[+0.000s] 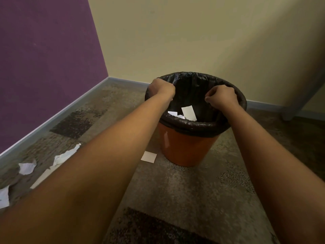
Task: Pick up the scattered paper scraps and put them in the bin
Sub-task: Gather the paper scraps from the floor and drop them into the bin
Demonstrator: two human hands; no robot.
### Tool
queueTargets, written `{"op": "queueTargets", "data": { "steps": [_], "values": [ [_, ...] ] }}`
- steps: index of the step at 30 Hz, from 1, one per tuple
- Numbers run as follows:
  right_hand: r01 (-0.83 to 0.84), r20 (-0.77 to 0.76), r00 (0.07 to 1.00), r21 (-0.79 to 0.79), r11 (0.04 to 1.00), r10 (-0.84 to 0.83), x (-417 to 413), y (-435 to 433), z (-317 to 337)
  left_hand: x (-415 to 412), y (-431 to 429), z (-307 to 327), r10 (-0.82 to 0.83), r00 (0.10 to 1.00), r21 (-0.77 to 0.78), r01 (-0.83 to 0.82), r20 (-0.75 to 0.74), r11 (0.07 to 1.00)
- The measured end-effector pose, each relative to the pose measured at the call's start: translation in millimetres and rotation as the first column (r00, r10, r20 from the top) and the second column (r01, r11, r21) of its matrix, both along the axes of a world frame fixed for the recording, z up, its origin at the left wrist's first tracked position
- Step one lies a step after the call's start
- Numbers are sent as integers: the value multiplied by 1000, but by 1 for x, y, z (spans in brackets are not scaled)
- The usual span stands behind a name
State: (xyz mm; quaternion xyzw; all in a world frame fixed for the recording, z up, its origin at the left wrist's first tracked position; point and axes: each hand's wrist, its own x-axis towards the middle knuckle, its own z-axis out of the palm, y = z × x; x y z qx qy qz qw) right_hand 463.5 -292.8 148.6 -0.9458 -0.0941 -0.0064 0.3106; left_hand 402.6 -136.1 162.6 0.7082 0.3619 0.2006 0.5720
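- here, the left hand [162, 88] sits on the far-left rim of the bin [186, 148], fingers curled down over the black liner [193, 85] and gripping it.
- the right hand [222, 98] is over the right side of the opening, fingers and thumb curled in; whether it holds the liner, or anything at all, i cannot tell.
- inside the bin lie white paper scraps [189, 112], one flat rectangle leaning over smaller pieces.
- the orange bin stands upright on the carpet [193, 191], near the room's corner.
- a square scrap [148, 156] lies flat on the carpet just beside the bin's base, on its left.
- crumpled scraps [27, 168] lie well apart to the left, near the purple wall [44, 59], some partly hidden by the left forearm.
- a cream wall [193, 32] stands behind the bin.
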Motion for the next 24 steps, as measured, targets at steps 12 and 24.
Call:
{"op": "queueTargets", "data": {
  "steps": [12,24],
  "values": [
    [-257,362,924,337,906,128,-94,84,27,-96,90,-36,146,986,165,-158,82,974],
    [-378,54,923,-64,923,382,-135,168,-130,-205,185,-171,390,839,238,-319,-378,917]
  ]
}}
